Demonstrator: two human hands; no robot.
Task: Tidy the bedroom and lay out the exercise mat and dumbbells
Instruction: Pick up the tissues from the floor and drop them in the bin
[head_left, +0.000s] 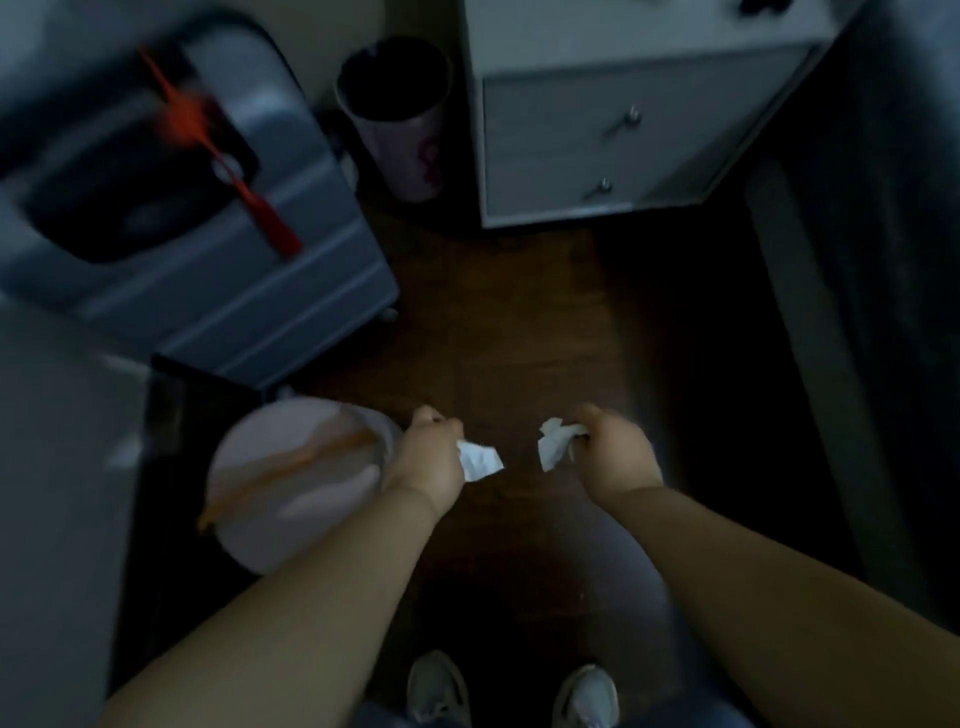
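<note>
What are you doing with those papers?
A person stands on the wood floor, each hand holding a crumpled white scrap: the left hand one paper, the right hand another. A bin stands ahead between a suitcase and a drawer unit. Nothing is binned yet.

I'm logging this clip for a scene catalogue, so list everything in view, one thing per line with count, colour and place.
Suitcase: one, grey, upper left on the floor, with a red tag.
Waste bin: one, pale with dark inside, top centre between suitcase and drawer unit.
Drawer unit: one, white-grey, two knobs, upper right.
Round pale object: one, whitish with an orange streak, lower left beside the left hand; too blurred to name.
Floor: dark brown wood, centre.
Crumpled paper: two, white, one in the left hand, one in the right hand.
Shoes: two, light grey, bottom edge.
Hands: left hand, right hand, each closed on paper.
</note>
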